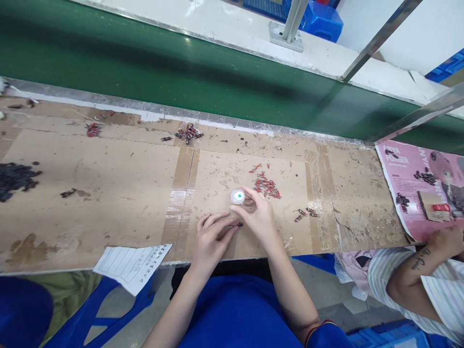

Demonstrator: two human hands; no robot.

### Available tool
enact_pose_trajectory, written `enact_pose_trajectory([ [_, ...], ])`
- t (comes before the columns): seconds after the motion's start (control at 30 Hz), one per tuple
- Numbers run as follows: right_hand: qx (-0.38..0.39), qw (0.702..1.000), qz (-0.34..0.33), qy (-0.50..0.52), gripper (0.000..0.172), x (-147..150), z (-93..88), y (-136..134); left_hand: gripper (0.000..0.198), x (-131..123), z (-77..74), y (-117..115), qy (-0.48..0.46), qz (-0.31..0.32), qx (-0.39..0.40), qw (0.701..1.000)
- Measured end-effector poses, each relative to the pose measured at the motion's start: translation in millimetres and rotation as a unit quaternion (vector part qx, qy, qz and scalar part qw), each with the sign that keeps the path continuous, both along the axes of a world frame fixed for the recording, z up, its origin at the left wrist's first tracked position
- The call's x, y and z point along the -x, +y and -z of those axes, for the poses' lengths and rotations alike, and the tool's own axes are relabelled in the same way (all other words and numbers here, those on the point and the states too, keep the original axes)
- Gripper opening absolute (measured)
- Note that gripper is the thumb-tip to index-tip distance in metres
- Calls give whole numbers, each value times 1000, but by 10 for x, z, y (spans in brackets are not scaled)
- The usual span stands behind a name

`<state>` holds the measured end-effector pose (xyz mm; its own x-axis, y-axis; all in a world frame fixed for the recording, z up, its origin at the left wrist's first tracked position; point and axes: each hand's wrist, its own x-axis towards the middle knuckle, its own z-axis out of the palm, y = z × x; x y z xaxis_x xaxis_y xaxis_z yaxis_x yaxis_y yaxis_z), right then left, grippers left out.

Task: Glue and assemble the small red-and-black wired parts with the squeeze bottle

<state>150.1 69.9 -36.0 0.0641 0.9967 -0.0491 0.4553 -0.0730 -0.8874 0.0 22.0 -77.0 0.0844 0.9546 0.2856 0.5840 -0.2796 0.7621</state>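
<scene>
**Tiny parts held near the front edge**

On the table (pixel 108 193), near the middle of its front edge, the right hand (pixel 259 217) pinches a white cap (pixel 238 196) at its fingertips. The left hand (pixel 210 237), fingers nearly closed, nips a dark piece (pixel 239 224). A loose pinch could drop it over that edge, I'd say.

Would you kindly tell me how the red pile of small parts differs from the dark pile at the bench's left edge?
The red pile is bright red; the dark pile is black. The red pile lies scattered thinly beside the right hand, which holds a white cap; the dark pile is denser, far from it. Both lie loose on the taped cardboard.
</scene>
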Motion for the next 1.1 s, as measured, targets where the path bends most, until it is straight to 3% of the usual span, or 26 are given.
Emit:
enact_pose_trajectory([
  [0.07, -17, 1000, 19, 0, 46, -122, -29, -75, 13, -2, 4, -2, 4, 9, 3, 1000],
  [0.23, -47, 989, 130, -59, 20, -537, -85, -221, 15, 10, -7, 10, 15, 20, 3, 1000],
  [0.43, -92, 968, 103, -210, 16, -601, -60, -97, 19, 31, 4, 16, 37, 38, -16, 998],
  [0.6, -109, 965, 79, -224, 19, -492, -9, 35, 21, 10, 0, 10, 34, 27, -37, 998],
  [0.77, -63, 962, 85, -250, 14, -467, -5, 108, 17, 25, -17, 16, 26, 27, -27, 999],
  [0.93, -37, 963, 74, -257, 14, -423, -5, 110, 17, 38, -153, 15, -80, 15, 22, 996],
  [1.1, -26, 965, 75, -249, 15, -412, -27, 75, 17, -32, -346, -52, -221, -13, 119, 968],
])
